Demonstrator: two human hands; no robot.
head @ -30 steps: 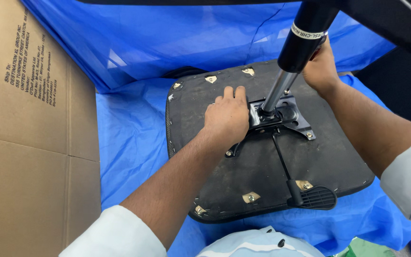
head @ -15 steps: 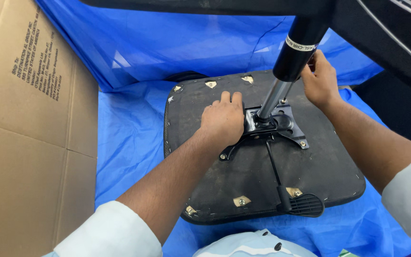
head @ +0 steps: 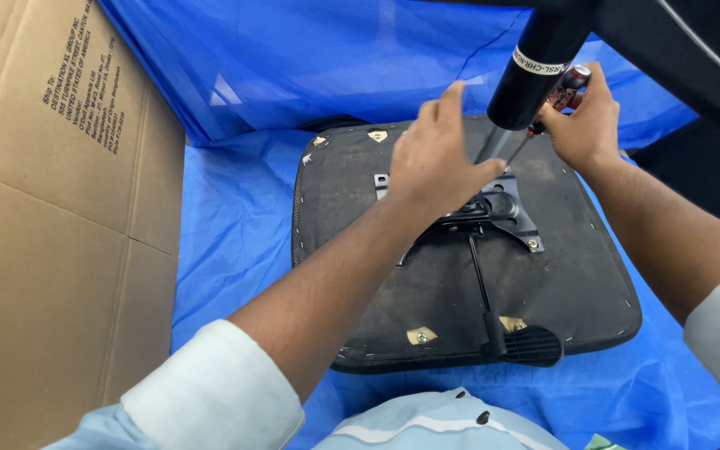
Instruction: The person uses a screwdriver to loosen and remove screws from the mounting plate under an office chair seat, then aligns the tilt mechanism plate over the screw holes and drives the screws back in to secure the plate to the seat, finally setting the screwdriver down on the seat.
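- From my remote seat, I see an upturned chair seat [head: 427, 275], black and square with rounded corners, lying flat on a blue plastic sheet [head: 235, 217] at the centre of the head view.
- A metal mounting plate [head: 502, 208] sits at the middle of the seat's underside, and a black gas-lift cylinder [head: 539, 62] rises from it, tilted towards the upper right.
- My left hand [head: 439, 162] hovers over the plate just left of the cylinder, fingers straight and held close together, raised off the seat and gripping nothing.
- My right hand [head: 585, 125] is on the far side of the cylinder, fingers curled tight around a screwdriver [head: 564, 87] with a red-and-clear handle; its shaft slants down towards the plate, but I cannot tell where the tip lands.
- A thin black lever rod runs from the plate towards me and ends in a ribbed paddle handle [head: 531, 346] at the seat's near edge.
- Small brass-coloured brackets [head: 420, 336] show near the seat's corners.
- A flattened cardboard box [head: 52, 250] stands along the left side, touching the blue sheet.
- Both forearms are bare, with white cuffs [head: 210, 392] rolled back at the bottom corners of the view.
- Dark chair parts [head: 693, 50] cross the top right corner, above the right hand.
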